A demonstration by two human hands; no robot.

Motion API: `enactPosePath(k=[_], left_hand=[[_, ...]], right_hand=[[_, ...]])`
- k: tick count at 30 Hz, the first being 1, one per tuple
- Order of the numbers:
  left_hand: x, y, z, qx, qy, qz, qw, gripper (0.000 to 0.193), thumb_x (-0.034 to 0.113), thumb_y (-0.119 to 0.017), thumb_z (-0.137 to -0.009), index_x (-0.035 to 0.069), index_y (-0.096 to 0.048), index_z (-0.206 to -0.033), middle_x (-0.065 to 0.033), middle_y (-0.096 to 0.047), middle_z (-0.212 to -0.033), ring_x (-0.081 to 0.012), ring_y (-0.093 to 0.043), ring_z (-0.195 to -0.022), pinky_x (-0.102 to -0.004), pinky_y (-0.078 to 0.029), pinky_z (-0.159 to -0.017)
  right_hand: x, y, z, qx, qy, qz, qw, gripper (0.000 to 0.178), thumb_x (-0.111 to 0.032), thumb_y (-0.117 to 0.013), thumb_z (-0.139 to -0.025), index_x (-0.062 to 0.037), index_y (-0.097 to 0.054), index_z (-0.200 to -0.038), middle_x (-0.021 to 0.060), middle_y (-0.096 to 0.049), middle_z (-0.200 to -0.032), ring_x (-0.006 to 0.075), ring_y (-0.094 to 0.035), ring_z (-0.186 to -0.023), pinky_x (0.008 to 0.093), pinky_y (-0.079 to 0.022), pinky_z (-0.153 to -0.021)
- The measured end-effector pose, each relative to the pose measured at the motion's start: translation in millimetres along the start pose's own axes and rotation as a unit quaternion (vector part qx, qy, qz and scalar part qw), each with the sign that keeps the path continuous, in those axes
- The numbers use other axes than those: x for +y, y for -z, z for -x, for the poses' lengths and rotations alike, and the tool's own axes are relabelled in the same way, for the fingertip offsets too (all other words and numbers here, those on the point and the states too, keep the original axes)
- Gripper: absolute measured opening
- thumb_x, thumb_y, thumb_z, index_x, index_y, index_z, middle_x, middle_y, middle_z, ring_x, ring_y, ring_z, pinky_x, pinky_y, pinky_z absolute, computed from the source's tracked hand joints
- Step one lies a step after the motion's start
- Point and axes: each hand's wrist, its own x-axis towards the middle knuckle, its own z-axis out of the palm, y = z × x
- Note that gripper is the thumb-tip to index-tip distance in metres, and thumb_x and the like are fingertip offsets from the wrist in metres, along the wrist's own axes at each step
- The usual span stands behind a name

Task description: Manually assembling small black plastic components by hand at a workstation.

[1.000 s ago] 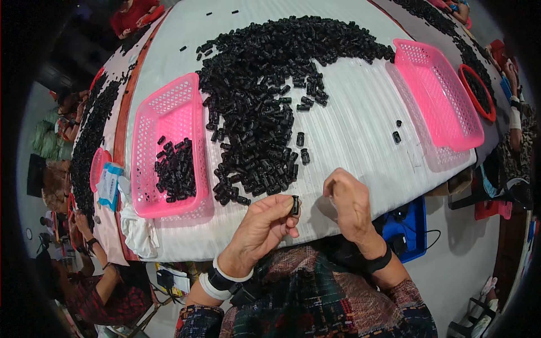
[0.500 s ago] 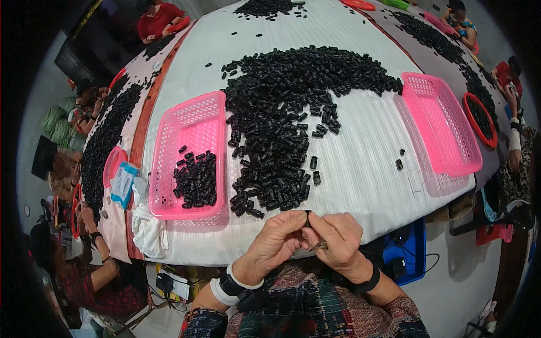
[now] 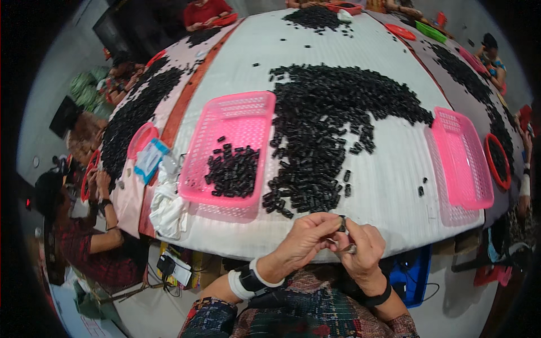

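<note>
Pinching a small black cylinder (image 3: 342, 223), the left hand (image 3: 309, 234) is meeting the right hand (image 3: 365, 248) at the tabletop's (image 3: 389, 186) near edge; the right is curling against the piece, its own grip too hidden to tell. Just beyond the hands, a pile of similar pieces (image 3: 313, 169) is lying between two pink baskets, the left (image 3: 248, 127) and the right (image 3: 462, 160). Apparently light, stiff and perhaps slippery, the cylinder is probably suiting a fingertip hold along its sides.
</note>
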Motion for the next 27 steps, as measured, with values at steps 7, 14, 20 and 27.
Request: enactPosePath(k=[7, 14, 20, 27], left_hand=[[3, -1, 8, 0.037, -0.042, -0.023, 0.998, 0.016, 0.016, -0.056, -0.087, 0.002, -0.058, -0.095, -0.0057, -0.062, -0.075, -0.0101, -0.058, -0.065, -0.0207, -0.047, -0.058], [13, 7, 17, 0.04, -0.085, -0.051, 0.994, 0.013, 0.014, -0.058, -0.086, 0.002, -0.059, -0.09, -0.0044, -0.06, -0.073, -0.0099, -0.057, -0.062, -0.022, -0.047, -0.054], [64, 29, 32, 0.178, -0.212, -0.063, 0.959, 0.013, 0.012, -0.064, -0.08, 0.002, -0.059, -0.087, -0.0056, -0.059, -0.074, -0.0133, -0.058, -0.061, -0.0276, -0.05, -0.053], [108, 62, 41, 0.283, -0.265, -0.008, 0.922, 0.011, 0.008, -0.059, -0.083, 0.004, -0.055, -0.093, -0.005, -0.06, -0.073, -0.0151, -0.061, -0.062, -0.0262, -0.052, -0.05]], right_hand=[[-9, -4, -3, -0.041, 0.019, 0.058, 0.997, 0.03, -0.008, -0.067, -0.07, 0.0059, -0.058, -0.094, 0.0066, -0.047, -0.057, 0.0212, -0.045, -0.047, 0.0325, -0.031, -0.043], [-12, -10, -5, -0.07, 0.042, 0.036, 0.996, 0.03, -0.003, -0.068, -0.063, 0.0025, -0.058, -0.09, 0.0076, -0.045, -0.057, 0.0232, -0.046, -0.048, 0.0329, -0.032, -0.045], [-8, -13, -10, -0.161, -0.066, 0.066, 0.983, 0.045, 0.0, -0.071, -0.055, -0.0065, -0.058, -0.098, 0.0093, -0.052, -0.083, 0.0248, -0.054, -0.058, 0.0334, -0.043, -0.052], [-3, -36, -2, -0.269, -0.043, 0.076, 0.959, 0.05, -0.006, -0.072, -0.054, -0.0118, -0.057, -0.101, 0.0115, -0.049, -0.11, 0.0231, -0.058, -0.079, 0.0317, -0.049, -0.06]])
